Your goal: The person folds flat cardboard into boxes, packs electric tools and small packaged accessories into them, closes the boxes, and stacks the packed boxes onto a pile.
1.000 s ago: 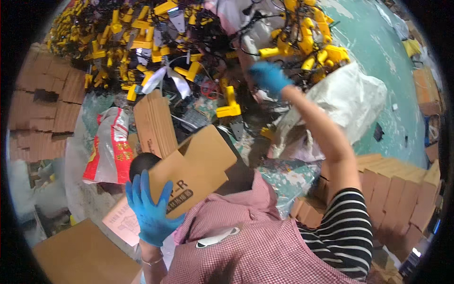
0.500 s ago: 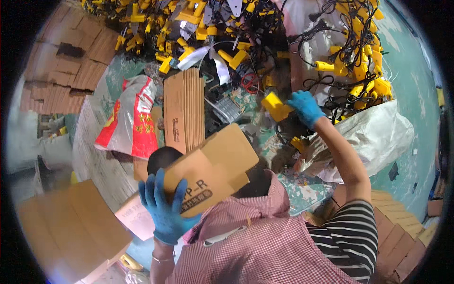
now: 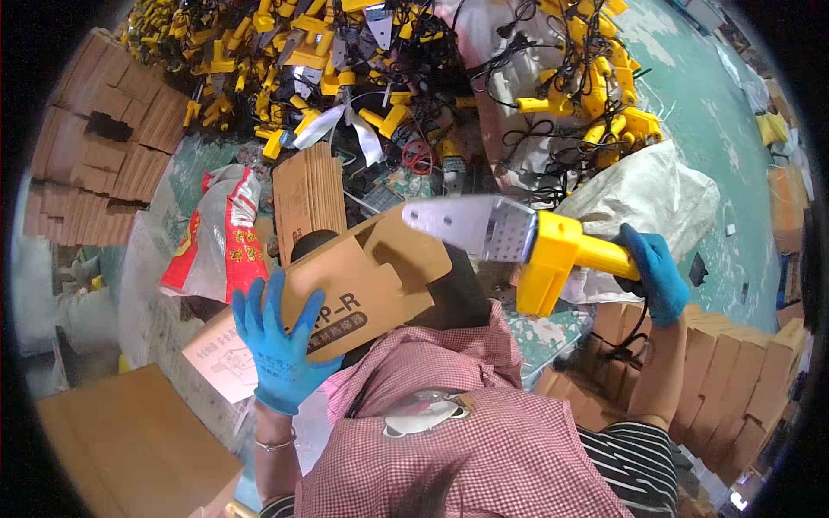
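Note:
My left hand (image 3: 285, 344), in a blue glove, holds a brown cardboard box (image 3: 358, 289) at its left part, fingers spread and thumb across the printed face. The box lies tilted over my lap, its far right end open with flaps out. My right hand (image 3: 658, 274), also gloved in blue, is wrapped round the handle of a yellow pipe welding iron (image 3: 553, 255). Its pointed metal plate, with rows of holes, points left above the box's open end. A black cord hangs below that hand.
A heap of yellow welding irons (image 3: 319, 52) with black cords lies ahead. Flattened cartons (image 3: 302, 194) stand beyond the box, beside a red-and-white sack (image 3: 220, 229). A silvery sack (image 3: 656, 203) lies at right, with stacked cartons (image 3: 725, 371) nearer me. A large carton (image 3: 138, 440) stands at near left.
My right hand has drawn back toward me and to the right, bringing the welding iron up beside the box. My left hand still holds the box. The view has shifted.

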`<action>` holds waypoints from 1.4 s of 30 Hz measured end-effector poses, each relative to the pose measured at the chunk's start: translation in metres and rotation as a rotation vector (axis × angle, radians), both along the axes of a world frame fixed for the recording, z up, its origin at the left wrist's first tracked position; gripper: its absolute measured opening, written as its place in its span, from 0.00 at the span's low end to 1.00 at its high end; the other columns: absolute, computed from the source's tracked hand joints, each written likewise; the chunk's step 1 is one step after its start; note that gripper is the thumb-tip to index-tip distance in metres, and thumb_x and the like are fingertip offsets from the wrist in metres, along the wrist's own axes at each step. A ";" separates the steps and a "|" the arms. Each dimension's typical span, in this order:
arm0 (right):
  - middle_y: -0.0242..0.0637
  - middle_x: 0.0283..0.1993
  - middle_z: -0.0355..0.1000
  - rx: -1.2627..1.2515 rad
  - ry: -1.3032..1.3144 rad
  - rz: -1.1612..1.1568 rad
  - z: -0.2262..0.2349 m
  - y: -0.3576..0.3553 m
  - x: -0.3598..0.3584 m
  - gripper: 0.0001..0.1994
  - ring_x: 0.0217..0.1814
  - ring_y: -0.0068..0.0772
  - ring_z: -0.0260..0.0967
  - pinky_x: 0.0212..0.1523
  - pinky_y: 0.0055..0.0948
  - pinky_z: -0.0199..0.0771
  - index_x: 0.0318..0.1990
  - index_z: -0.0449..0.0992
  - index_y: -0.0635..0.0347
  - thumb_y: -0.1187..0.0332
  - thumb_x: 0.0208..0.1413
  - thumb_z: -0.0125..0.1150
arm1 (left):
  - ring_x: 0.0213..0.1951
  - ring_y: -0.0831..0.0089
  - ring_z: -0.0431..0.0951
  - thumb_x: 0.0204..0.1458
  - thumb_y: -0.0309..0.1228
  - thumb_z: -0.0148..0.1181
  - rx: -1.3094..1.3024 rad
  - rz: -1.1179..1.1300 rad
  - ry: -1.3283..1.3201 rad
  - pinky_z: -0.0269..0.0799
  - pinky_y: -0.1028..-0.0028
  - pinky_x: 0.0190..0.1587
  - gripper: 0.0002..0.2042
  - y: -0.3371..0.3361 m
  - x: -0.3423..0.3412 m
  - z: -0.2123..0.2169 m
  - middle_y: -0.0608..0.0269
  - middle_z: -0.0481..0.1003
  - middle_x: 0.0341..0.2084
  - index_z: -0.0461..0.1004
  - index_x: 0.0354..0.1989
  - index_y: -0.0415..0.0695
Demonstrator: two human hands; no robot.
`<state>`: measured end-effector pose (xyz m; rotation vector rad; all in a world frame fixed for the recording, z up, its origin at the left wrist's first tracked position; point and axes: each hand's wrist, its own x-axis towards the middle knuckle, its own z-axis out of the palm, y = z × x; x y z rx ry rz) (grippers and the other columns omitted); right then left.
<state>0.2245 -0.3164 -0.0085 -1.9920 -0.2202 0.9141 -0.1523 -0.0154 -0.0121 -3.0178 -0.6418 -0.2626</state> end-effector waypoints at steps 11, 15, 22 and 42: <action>0.37 0.31 0.75 0.180 0.011 0.694 -0.012 0.096 -0.024 0.20 0.29 0.21 0.72 0.30 0.29 0.75 0.46 0.76 0.64 0.53 0.65 0.52 | 0.65 0.40 0.57 0.25 0.50 0.77 -0.248 -0.348 -0.103 0.46 0.40 0.67 0.42 -0.018 0.024 0.002 0.42 0.57 0.67 0.73 0.58 0.54; 0.39 0.36 0.77 0.331 -0.292 0.390 -0.062 0.097 -0.035 0.13 0.35 0.28 0.76 0.39 0.32 0.78 0.47 0.76 0.62 0.67 0.57 0.66 | 0.65 0.39 0.57 0.26 0.48 0.77 -0.257 -0.288 -0.157 0.47 0.41 0.67 0.46 0.002 0.035 -0.023 0.41 0.57 0.66 0.69 0.61 0.51; 0.41 0.47 0.75 0.236 -1.394 0.348 -0.065 0.084 -0.083 0.17 0.50 0.51 0.71 0.52 0.43 0.71 0.46 0.78 0.55 0.74 0.46 0.65 | 0.60 0.45 0.66 0.31 0.50 0.76 -0.321 -0.363 -0.109 0.59 0.50 0.64 0.42 -0.019 0.086 -0.024 0.46 0.66 0.60 0.70 0.60 0.50; 0.36 0.53 0.73 1.665 0.248 -0.156 -0.012 -0.015 -0.083 0.19 0.43 0.33 0.74 0.40 0.34 0.80 0.61 0.67 0.55 0.65 0.64 0.59 | 0.52 0.50 0.72 0.38 0.51 0.75 -0.583 -0.520 0.120 0.66 0.60 0.59 0.46 0.037 0.143 0.048 0.47 0.71 0.49 0.62 0.65 0.42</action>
